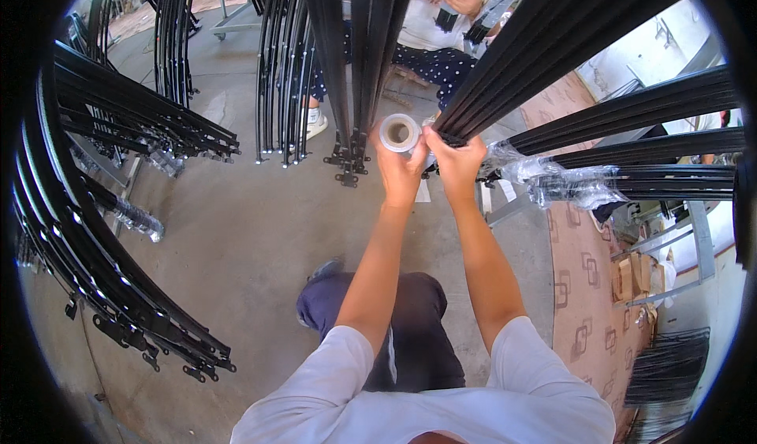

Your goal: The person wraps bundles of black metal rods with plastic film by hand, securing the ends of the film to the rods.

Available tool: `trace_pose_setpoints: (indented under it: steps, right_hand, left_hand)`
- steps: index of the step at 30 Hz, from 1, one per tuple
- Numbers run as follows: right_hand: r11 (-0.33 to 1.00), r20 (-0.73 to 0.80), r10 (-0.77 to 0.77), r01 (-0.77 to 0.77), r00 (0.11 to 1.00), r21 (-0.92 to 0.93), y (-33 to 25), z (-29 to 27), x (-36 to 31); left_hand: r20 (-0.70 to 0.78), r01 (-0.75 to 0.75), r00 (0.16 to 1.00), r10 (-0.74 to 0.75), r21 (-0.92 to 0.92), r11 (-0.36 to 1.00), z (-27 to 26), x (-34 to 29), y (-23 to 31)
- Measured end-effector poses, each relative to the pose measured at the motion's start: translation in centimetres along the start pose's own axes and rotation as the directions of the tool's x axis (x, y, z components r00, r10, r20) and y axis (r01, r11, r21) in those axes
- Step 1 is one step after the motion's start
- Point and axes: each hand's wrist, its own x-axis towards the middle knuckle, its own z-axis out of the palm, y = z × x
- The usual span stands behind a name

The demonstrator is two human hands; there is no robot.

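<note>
My left hand (398, 174) is closed around a roll of clear plastic film (385, 133), whose hollow core faces up. Right beside it, my right hand (460, 162) grips the near end of a thick bundle of long black bars (524, 54). The thumb lies along that end, and the other fingers are partly hidden behind it. The bundle slants up toward the far right. Both hands are close together, and whether a strip of film runs between them I cannot make out.
Another black bar bundle (359, 57) stands just left of the roll. Film-wrapped bundles (579, 185) reach in from the right. Curved black bars (75, 231) hang at left, more bars (150, 113) behind. Opposite me sits a person (430, 57) in dotted trousers, hands at another bundle.
</note>
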Motion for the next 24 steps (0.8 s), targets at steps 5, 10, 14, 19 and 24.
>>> trace_pose_setpoints:
  steps: [5, 10, 14, 19, 24]
  right_hand:
    - [0.995, -0.015, 0.002, -0.004, 1.000, -0.104, 1.2, 0.2, 0.6]
    - [0.986, 0.019, 0.165, -0.165, 0.986, -0.013, 0.3, -0.4, 0.3]
    - [0.938, 0.379, 0.247, -0.318, 0.892, 0.135, 2.2, -3.3, 1.8]
    - [0.679, 0.330, 0.199, -0.373, 0.923, 0.633, -0.4, -6.2, 0.0]
    - [0.953, 0.292, 0.042, -0.127, 0.955, 0.275, -2.1, -7.8, -1.8]
  left_hand:
    - [0.161, 0.058, 0.986, -0.043, -0.087, 0.994, -3.4, -0.7, -0.2]
    - [0.495, -0.115, 0.862, 0.107, -0.014, 0.993, -5.1, -1.1, 4.6]
    - [0.619, 0.070, 0.785, 0.030, -0.137, 0.988, -3.4, -1.1, 5.0]
    - [0.634, 0.060, 0.769, 0.081, -0.198, 0.978, -1.6, -1.8, 6.5]
    - [0.654, 0.129, 0.757, 0.023, -0.183, 0.975, -0.6, -2.6, 6.2]
